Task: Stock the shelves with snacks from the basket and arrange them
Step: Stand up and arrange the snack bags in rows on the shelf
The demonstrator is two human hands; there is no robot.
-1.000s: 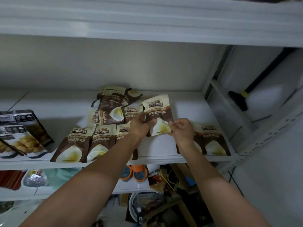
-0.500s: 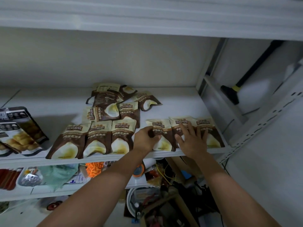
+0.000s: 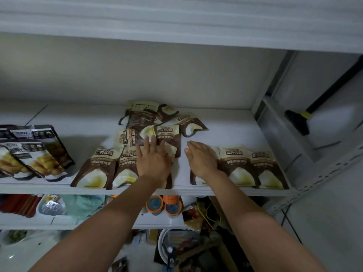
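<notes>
1. Your left hand (image 3: 155, 163) has slid leftward since a moment ago, onto the left pouch row (image 3: 94, 169).
2. Both rows lie flat along the white shelf (image 3: 225, 130) edge, long axes front-to-back, tops toward the wall.
3. They're glossy, brown-and-cream, rectangular.
4. Both your hands lie flat, fingers straight; your right hand (image 3: 202, 161) presses the right pouch row (image 3: 241, 167).

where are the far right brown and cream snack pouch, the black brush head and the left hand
far right brown and cream snack pouch (image 3: 269, 166): head view, brown middle
black brush head (image 3: 296, 122): head view, dark side
left hand (image 3: 155, 161): head view, its back
</notes>
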